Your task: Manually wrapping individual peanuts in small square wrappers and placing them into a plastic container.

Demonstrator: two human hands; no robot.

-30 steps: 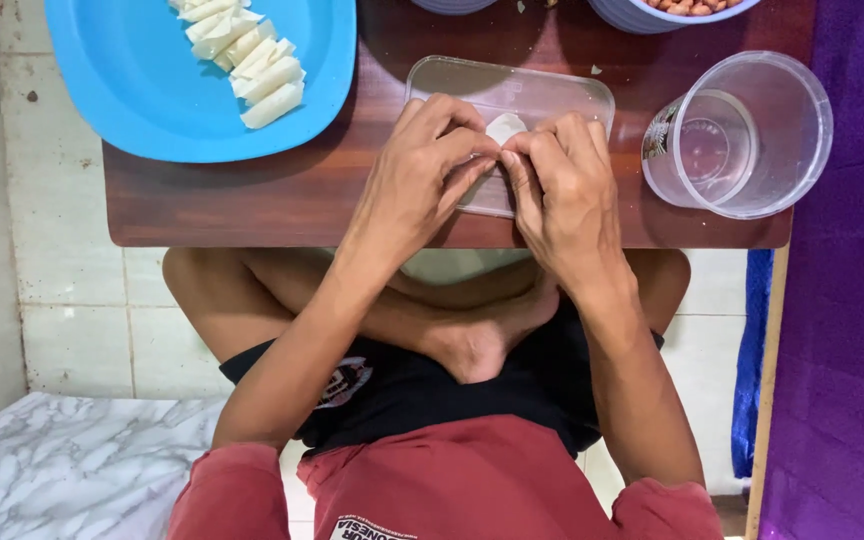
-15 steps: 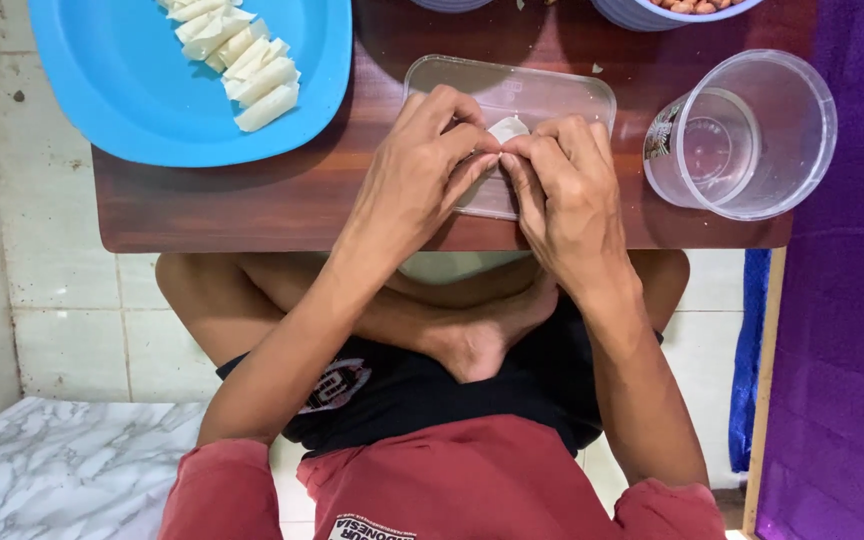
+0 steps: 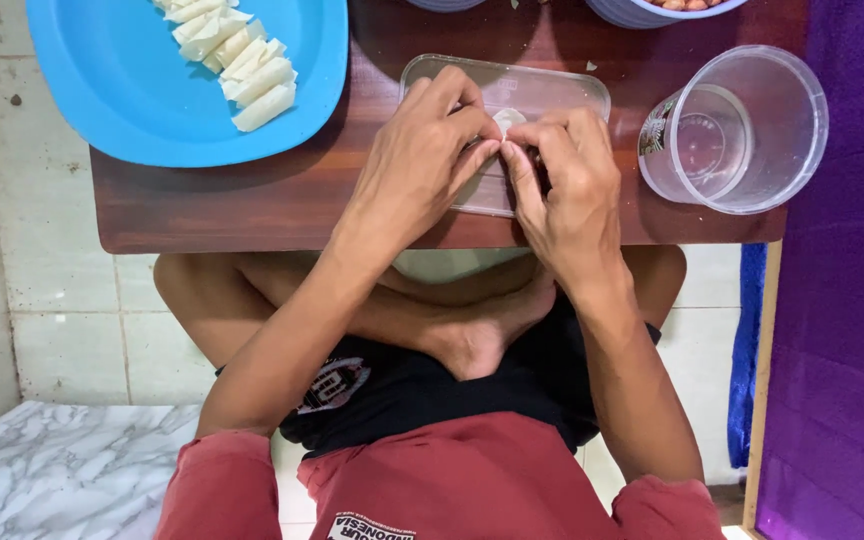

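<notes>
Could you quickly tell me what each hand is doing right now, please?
Left hand: closed, fingertips pinching the small white wrapper over the clear tray.
Right hand: closed, pinching the same wrapper from the other side.

Counter [image 3: 252, 215] layout
Plate [image 3: 102, 90] with rolls [image 3: 237, 55] on it lies left, tray [image 3: 562, 95] in the middle, cup [image 3: 742, 130] right.
</notes>
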